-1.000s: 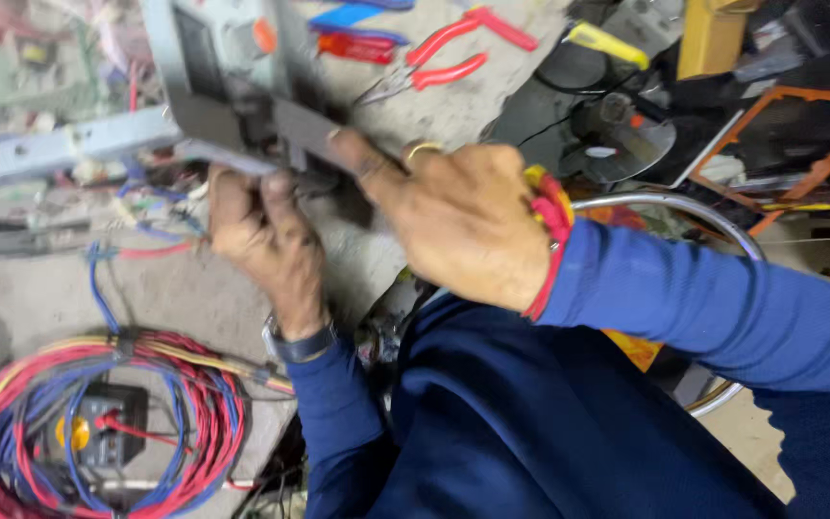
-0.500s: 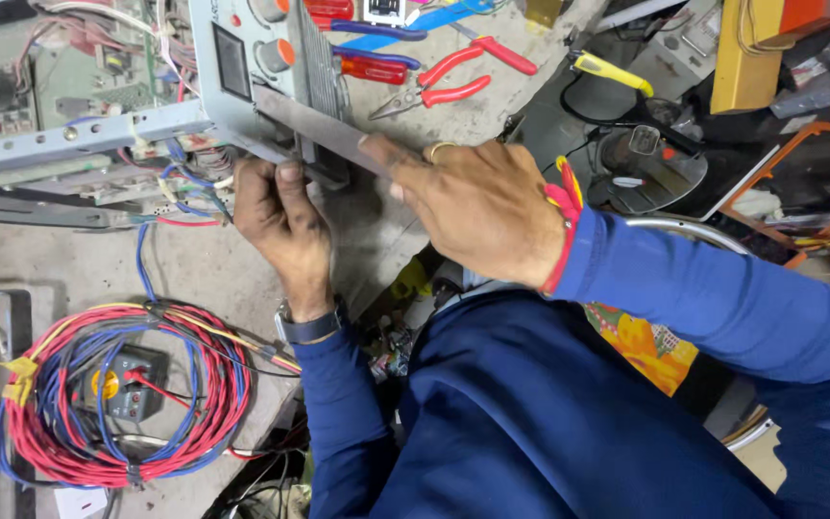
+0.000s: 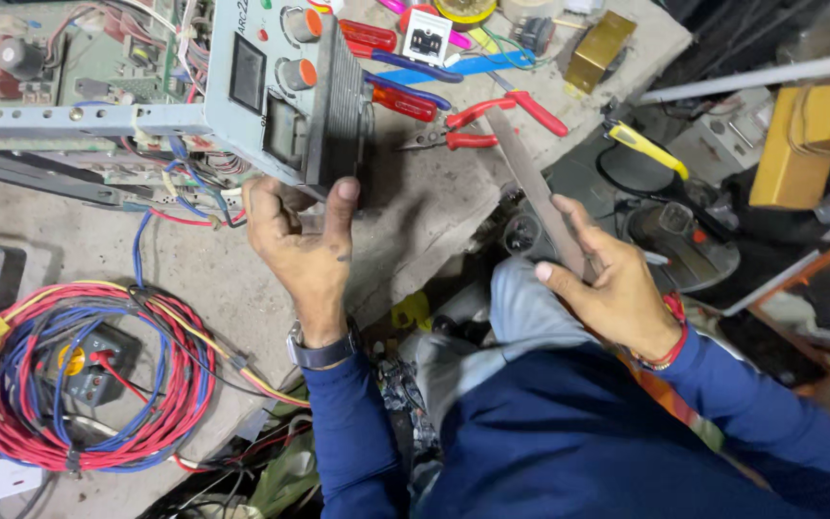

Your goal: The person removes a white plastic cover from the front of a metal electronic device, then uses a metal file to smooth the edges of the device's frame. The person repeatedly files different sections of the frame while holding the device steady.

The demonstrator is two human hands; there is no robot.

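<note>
A grey metal control panel [image 3: 271,86] with two orange knobs and small display windows stands at the edge of an opened machine chassis [image 3: 69,120] full of wiring and circuit boards. My left hand [image 3: 305,240] cups the panel's lower right corner, thumb pressed against its finned side. My right hand [image 3: 617,284] is off to the right, apart from the panel, holding a long flat grey metal file [image 3: 530,183] that points up and left toward the red pliers [image 3: 477,120].
A coil of red and blue wire [image 3: 79,384] lies at the lower left with a small meter inside it. Screwdrivers [image 3: 405,91], pliers and a yellow-handled tool [image 3: 641,144] lie on the concrete bench [image 3: 415,221]. A dark fan and boxes crowd the right side.
My right hand has left the panel and moved right and down, now holding the flat file. The left hand stays at the panel's lower corner.
</note>
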